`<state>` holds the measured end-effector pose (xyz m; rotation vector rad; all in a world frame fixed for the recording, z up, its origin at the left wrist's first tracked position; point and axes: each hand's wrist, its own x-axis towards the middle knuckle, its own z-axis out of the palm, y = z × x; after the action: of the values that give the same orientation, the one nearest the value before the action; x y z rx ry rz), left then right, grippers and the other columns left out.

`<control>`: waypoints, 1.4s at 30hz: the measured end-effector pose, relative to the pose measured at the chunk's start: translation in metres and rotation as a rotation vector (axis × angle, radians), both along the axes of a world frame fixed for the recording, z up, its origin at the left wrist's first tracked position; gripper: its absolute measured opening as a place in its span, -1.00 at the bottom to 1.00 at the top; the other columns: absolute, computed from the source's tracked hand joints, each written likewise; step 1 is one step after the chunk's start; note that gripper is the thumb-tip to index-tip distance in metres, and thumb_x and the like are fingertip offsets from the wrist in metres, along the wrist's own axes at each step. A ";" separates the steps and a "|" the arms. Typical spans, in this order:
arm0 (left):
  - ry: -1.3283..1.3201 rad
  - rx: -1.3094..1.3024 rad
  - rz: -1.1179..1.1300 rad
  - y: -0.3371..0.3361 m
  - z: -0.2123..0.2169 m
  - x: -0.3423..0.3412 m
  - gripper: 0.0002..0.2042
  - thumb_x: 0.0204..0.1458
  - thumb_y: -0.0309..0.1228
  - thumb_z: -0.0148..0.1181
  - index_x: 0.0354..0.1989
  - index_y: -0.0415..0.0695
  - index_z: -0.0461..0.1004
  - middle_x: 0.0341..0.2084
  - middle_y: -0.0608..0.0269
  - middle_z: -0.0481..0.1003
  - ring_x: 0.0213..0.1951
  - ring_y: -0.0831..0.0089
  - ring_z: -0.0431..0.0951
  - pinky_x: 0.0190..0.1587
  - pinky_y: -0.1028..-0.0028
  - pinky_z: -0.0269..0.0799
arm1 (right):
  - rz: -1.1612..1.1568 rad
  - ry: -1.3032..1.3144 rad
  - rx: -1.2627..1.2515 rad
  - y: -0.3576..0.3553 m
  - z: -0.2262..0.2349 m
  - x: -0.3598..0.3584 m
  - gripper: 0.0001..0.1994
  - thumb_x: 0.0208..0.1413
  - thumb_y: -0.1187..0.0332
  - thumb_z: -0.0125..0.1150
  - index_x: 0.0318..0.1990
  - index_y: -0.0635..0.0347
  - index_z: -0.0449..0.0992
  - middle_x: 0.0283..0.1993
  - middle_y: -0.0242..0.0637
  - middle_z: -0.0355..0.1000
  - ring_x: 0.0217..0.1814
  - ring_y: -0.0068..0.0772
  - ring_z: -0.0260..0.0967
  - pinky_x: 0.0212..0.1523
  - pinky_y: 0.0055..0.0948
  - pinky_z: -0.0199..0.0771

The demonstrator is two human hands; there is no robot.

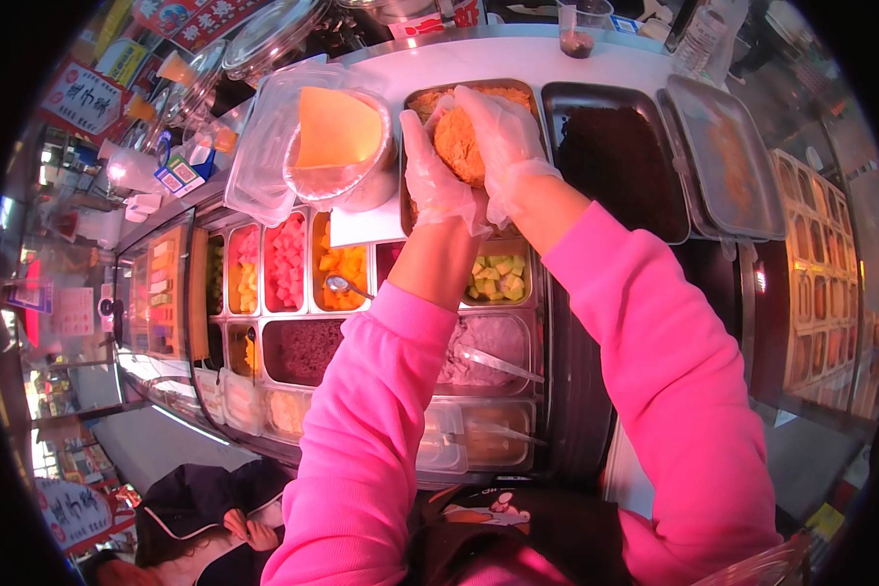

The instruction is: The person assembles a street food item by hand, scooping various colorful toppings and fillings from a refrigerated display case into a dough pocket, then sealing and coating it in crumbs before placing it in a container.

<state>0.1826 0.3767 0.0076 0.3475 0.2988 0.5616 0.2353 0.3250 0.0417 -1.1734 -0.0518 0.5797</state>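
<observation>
Between my two hands, both in clear plastic gloves, is a round ball coated in orange-brown crumbs (458, 146). My left hand (434, 179) cups its left side, and my right hand (505, 140) wraps round the right side and top. Both are over a metal tray (407, 132) of similar orange-brown crumbs (426, 101), which my hands and wrists largely cover. Directly to the right sits a dark tray (666, 146) with dark brown crumbs (610, 161). On the left stands a round tub (366, 190) with an orange-yellow sheet (334, 129) sticking up from it.
Nearer me, metal pans hold pink cubes (285, 262), yellow fruit with a spoon (346, 284), green cubes (498, 278) and a purple mash (488, 347). A lidded tray (728, 161) stands far right. A plastic cup (581, 29) is at the back. Another person (200, 518) is at lower left.
</observation>
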 end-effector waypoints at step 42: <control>0.451 2.354 0.467 0.140 0.055 -0.123 -0.64 0.02 -0.20 0.39 -0.06 -0.09 0.55 -0.27 0.03 0.59 -0.15 -0.10 0.55 0.01 0.05 0.46 | 0.383 0.354 0.499 0.082 0.067 0.009 -0.56 0.30 0.00 0.19 0.11 0.15 0.51 0.19 -0.06 0.52 0.29 0.10 0.42 0.24 0.34 0.48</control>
<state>0.0594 0.5162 0.0624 2.7518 -0.0175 1.0842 0.2445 0.4071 0.1089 -0.5636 -0.1131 1.0389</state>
